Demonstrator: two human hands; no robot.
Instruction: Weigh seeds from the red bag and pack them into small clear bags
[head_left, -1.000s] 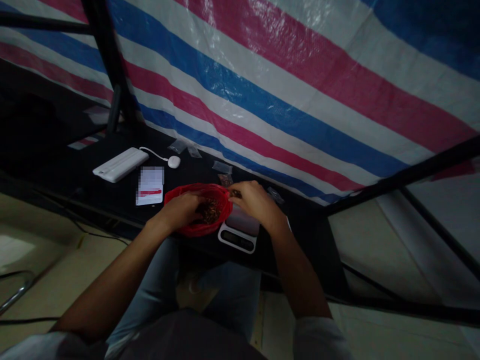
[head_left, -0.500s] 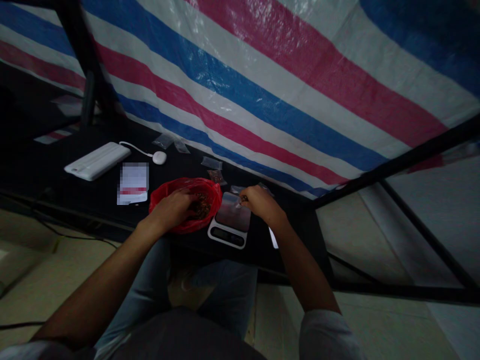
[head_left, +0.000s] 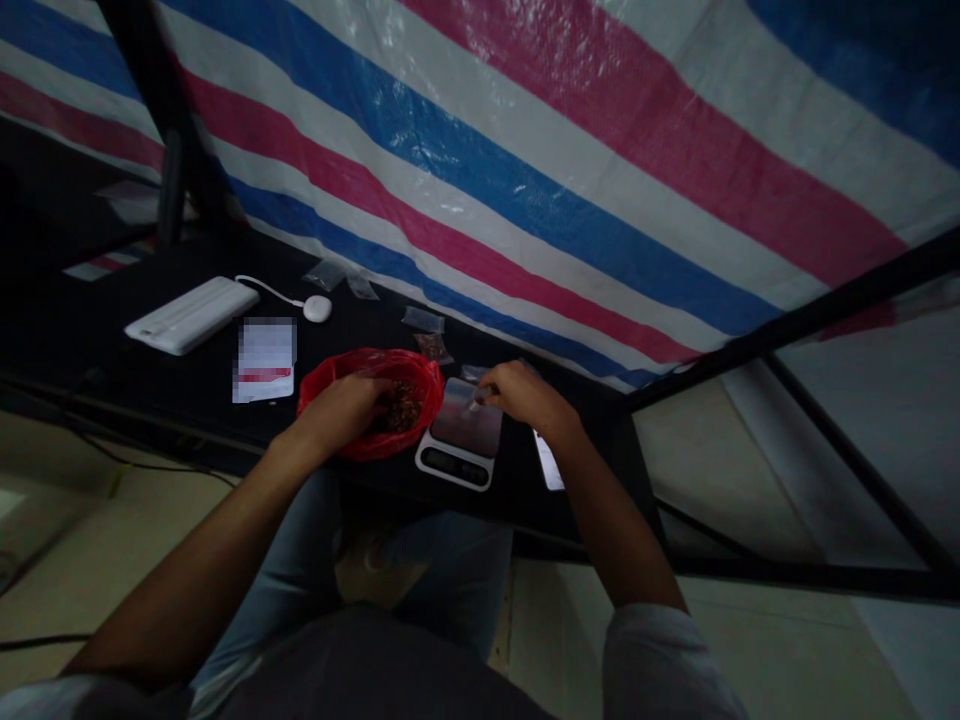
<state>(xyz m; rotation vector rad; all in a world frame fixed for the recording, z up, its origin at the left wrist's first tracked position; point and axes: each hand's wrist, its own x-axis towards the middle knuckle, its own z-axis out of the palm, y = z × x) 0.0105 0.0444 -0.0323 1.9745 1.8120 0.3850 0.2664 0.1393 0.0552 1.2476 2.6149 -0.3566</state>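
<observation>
My left hand [head_left: 337, 412] reaches into a red plastic bag [head_left: 420, 392], whose mouth is rolled open. Brown dried pieces [head_left: 403, 408] fill its bottom, right by my fingers, which are partly hidden. My right hand [head_left: 525, 393] hangs over the far end of a digital kitchen scale [head_left: 457, 440]. Its fingertips pinch a small transparent plastic bag [head_left: 474, 403], mostly hidden by the fingers. The hand does not appear to touch the scale's platform.
The black table [head_left: 165, 345] holds a white power bank [head_left: 191, 315], a round white device [head_left: 317, 309] on a cable, a white card [head_left: 265, 360], and several small plastic bags, one holding brown pieces [head_left: 433, 348]. A white slip [head_left: 548, 460] lies right of the scale. Striped tarpaulin hangs behind.
My right hand has moved right, from the red bag's rim to above the scale, and now pinches a small transparent bag. My left hand stays in the red bag. The view has shifted slightly.
</observation>
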